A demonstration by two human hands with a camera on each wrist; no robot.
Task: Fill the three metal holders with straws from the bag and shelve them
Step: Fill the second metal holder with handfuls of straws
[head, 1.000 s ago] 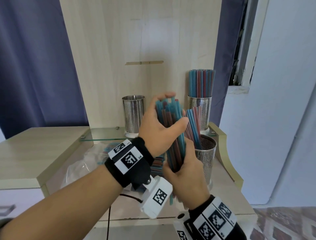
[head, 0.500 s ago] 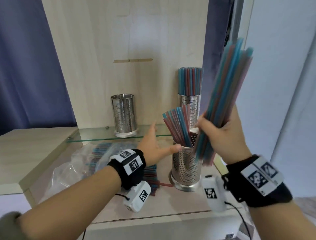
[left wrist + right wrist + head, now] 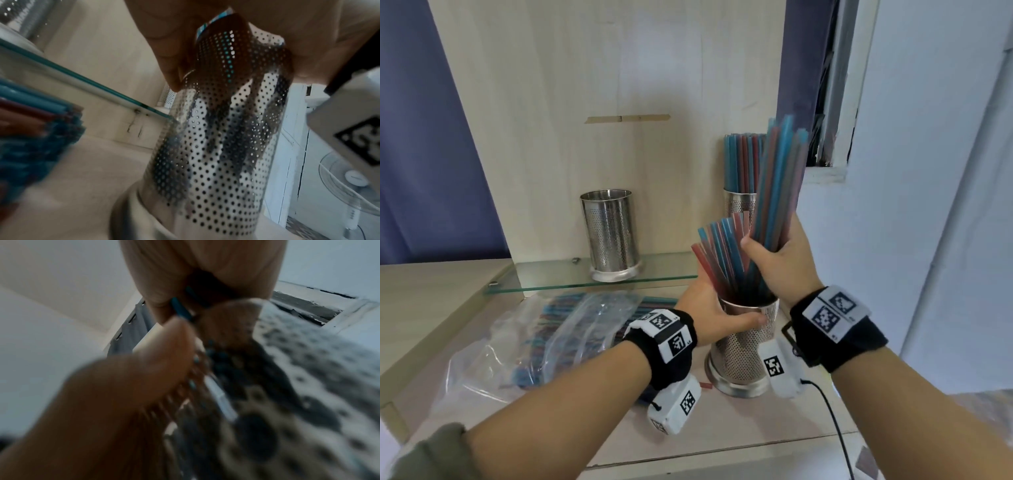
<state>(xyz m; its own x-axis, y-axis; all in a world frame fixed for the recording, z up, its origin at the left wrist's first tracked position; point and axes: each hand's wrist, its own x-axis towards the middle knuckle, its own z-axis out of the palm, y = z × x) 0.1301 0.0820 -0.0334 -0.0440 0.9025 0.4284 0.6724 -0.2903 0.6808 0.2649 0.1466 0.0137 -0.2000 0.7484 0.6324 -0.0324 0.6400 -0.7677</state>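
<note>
A perforated metal holder (image 3: 739, 353) stands on the wooden counter with blue and red straws (image 3: 717, 253) leaning out to the left. My left hand (image 3: 717, 313) grips its rim, thumb across the front; the left wrist view shows the same holder (image 3: 222, 138) close up. My right hand (image 3: 779, 260) holds a thick bundle of straws (image 3: 777, 178) upright, its lower ends inside the holder's mouth. On the glass shelf (image 3: 571, 277) stand an empty holder (image 3: 610, 233) and, at the right, a holder full of straws (image 3: 741, 202). A clear bag of straws (image 3: 558, 329) lies on the counter.
A tall wooden back panel (image 3: 602, 102) rises behind the shelf. One loose straw piece (image 3: 704, 385) lies by the holder's base. A black cable (image 3: 835, 421) runs down from my right wrist. A white wall (image 3: 935, 205) closes in on the right.
My right hand has brought the bundle down and left, and its ends now sit in the counter holder. My left hand moved from beside the holder to gripping its rim.
</note>
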